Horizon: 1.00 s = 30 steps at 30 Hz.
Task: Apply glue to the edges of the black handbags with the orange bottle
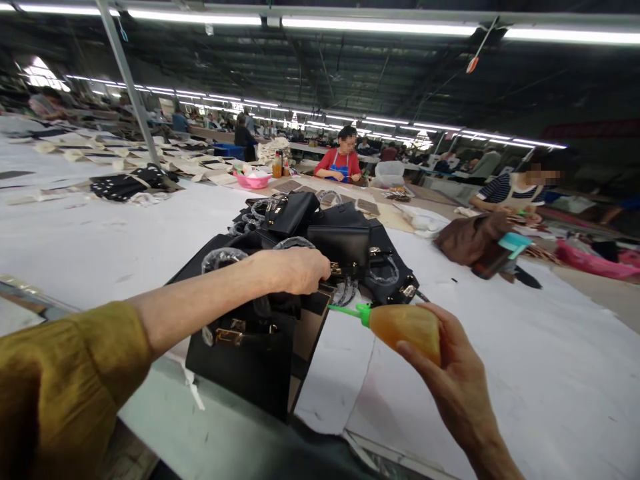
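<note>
Over black bags (343,243) — left hand (300,270) curled, grip unclear — and, beside them, right hand (457,363) closed round a squeeze bottle (405,327).

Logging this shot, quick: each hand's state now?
Left hand: curled near the black bags; grip cannot be told.
Right hand: holding the amber squeeze bottle.

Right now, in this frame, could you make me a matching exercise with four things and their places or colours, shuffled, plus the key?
1. squeeze bottle
2. left hand
3. pink bowl
4. nozzle

A. beyond the black bags
B. bright green
C. above the black bags
D. gripped in the right hand

Pairs: 1-D, 2-C, 3-A, 4-B
</note>
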Available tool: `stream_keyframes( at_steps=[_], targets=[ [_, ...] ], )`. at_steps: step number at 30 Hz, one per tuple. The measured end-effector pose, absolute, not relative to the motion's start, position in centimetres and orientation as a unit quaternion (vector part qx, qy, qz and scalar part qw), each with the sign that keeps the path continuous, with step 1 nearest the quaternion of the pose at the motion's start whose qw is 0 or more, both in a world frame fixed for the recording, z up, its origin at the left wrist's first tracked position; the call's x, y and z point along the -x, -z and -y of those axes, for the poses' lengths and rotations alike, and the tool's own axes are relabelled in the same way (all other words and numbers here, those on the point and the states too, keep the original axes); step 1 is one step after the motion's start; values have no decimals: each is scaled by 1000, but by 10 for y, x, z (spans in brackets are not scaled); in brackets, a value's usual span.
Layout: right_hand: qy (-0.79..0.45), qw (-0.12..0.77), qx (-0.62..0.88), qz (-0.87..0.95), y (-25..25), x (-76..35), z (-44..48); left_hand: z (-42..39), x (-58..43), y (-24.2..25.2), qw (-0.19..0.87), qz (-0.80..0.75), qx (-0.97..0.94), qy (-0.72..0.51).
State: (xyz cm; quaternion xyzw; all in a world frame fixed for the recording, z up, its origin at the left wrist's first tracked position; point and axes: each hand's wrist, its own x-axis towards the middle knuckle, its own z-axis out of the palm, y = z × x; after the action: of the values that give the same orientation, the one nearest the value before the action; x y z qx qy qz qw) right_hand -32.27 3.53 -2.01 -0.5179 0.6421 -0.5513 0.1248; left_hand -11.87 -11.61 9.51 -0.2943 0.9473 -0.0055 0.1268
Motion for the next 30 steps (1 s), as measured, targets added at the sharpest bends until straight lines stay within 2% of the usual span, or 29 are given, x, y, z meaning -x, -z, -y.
stream_keyframes(
  at_steps=[3,8,24,30],
  targets=[
    [553,163,523,-628,35,329,-34,117,118,-62,116,-944,310,20],
    [535,175,533,-631,50,328,-30,123,108,-26,97,-945,312,29],
    [503,192,567,-623,56,312,-17,116,92,-33,107,-934,339,18],
    [489,233,561,-626,59,309,-34,94,79,-65,84,-932,351,-9]
  ],
)
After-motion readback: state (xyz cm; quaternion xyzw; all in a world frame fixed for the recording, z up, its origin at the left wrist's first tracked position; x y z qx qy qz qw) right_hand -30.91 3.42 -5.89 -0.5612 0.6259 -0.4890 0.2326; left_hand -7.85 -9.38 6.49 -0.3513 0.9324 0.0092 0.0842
